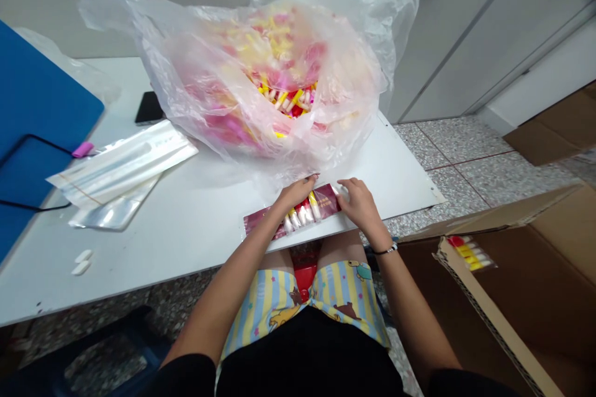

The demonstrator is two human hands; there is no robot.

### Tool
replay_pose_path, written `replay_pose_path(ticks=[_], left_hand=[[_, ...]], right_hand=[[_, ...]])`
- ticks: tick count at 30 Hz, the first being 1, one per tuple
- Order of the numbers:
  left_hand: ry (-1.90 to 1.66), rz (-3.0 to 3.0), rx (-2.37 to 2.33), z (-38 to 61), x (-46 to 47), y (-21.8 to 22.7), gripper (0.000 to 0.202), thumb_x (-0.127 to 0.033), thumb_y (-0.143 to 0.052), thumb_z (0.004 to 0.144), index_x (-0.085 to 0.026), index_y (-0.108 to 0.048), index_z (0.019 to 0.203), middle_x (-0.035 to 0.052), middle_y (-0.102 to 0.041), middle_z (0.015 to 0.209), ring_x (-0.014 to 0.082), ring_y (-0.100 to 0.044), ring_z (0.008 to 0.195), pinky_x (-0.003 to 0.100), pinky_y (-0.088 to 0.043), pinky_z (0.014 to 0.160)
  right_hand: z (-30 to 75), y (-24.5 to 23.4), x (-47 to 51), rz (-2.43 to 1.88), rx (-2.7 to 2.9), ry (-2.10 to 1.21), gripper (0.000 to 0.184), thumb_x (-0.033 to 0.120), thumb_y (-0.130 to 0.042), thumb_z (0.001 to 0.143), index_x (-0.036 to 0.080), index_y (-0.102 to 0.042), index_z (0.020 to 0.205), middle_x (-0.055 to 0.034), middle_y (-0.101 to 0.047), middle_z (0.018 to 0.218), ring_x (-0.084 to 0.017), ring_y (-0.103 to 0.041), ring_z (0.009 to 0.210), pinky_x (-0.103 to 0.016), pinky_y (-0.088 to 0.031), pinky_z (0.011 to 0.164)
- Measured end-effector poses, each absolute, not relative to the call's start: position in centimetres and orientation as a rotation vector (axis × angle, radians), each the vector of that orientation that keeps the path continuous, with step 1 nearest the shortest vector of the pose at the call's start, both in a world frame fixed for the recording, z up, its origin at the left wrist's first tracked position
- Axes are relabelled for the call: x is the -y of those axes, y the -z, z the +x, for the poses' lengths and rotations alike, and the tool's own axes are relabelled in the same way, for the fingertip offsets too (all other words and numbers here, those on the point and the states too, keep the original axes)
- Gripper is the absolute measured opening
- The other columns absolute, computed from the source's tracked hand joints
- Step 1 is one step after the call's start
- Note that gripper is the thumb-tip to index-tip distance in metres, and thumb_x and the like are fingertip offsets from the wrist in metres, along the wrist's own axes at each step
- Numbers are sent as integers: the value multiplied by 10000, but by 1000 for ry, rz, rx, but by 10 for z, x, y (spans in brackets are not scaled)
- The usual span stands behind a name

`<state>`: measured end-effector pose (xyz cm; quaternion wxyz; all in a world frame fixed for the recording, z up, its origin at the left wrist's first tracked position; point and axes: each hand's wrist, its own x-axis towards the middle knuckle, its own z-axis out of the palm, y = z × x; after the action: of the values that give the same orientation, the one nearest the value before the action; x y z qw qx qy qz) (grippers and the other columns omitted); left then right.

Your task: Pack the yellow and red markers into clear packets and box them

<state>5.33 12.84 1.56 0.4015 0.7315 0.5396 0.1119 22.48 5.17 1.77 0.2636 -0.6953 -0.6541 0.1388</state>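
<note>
- Maroon card tray [261,222] of capped tubes [300,214], grasped by left hand [293,193] and right hand [361,205]
- Clear plastic bag [261,74] of tubes [284,99] at 12 o'clock

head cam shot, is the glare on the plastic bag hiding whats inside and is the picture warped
In the head view, the clear plastic bag has a milky sheen veiling most of its contents, which show plainly only at its opening; wide-angle distortion stretches the white table toward the frame edges; lighting is soft, without hard shadows.
</note>
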Motion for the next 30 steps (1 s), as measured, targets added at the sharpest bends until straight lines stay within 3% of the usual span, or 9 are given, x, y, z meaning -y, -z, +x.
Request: replay_pose_path(ticks=[4, 9, 13, 17, 21, 25, 30], left_hand=[[-304, 1801, -1149, 55, -122, -25, 442, -390, -293, 962, -241, -492, 1327, 2, -438, 1399, 150, -395, 1302, 260, -296, 1092], [-341, 1812, -1037, 58, -120, -27, 423, -249, -253, 951, -184, -517, 1275, 25, -488, 1359, 114, -411, 1282, 243, -255, 1114], [-347, 1862, -975, 60, -122, -22, 415, -197, -278, 917, -161, -520, 1253, 27, -479, 1364, 97, -414, 1271, 214, -250, 1110], [-342, 1857, -962, 59, -123, -18, 440, -247, -287, 926, -163, -464, 1319, 31, -416, 1417, 115, -364, 1311, 246, -220, 1130], [-334, 1861, -992, 57, -126, -15, 417, -291, -303, 925, -204, -499, 1283, 13, -481, 1361, 150, -411, 1273, 288, -270, 1113], [-379, 1898, -935, 57, -129, -12, 399, -296, -304, 920, -208, -510, 1250, 0, -511, 1320, 143, -462, 1214, 264, -303, 1086], [-393, 1889, -939, 57, -131, -7, 395, -327, -307, 911, -229, -517, 1230, -5, -527, 1297, 148, -479, 1197, 256, -315, 1070]], right_hand=[[240, -11, -54, -1941, 1774, -461, 451, 141, -464, 775, 158, -541, 1220, -67, -567, 948, -109, -532, 842, -238, -446, 834], [249, -16, -57, -1670, 1317, -767, 609, 292, -511, 752, 138, -385, 1328, -10, -543, 813, -44, -521, 673, -150, -460, 653], [243, -21, -58, -1504, 1184, -888, 602, 388, -520, 736, 125, -468, 1274, -31, -554, 884, -33, -555, 653, -133, -471, 591], [241, -24, -56, -1564, 1219, -959, 510, 440, -537, 737, 103, -602, 1113, -73, -586, 969, -26, -540, 550, -121, -392, 454], [250, -30, -58, -1554, 1149, -916, 467, 437, -665, 641, 68, -601, 919, -65, -612, 840, -43, -558, 602, -112, -426, 507], [249, -31, -68, -1480, 1094, -875, 542, 435, -671, 629, 91, -541, 1027, -48, -615, 833, -39, -549, 620, -117, -429, 536], [231, -22, -79, -1584, 1271, -768, 460, 362, -617, 700, 107, -579, 1081, -30, -609, 797, -42, -555, 669, -125, -436, 625]])
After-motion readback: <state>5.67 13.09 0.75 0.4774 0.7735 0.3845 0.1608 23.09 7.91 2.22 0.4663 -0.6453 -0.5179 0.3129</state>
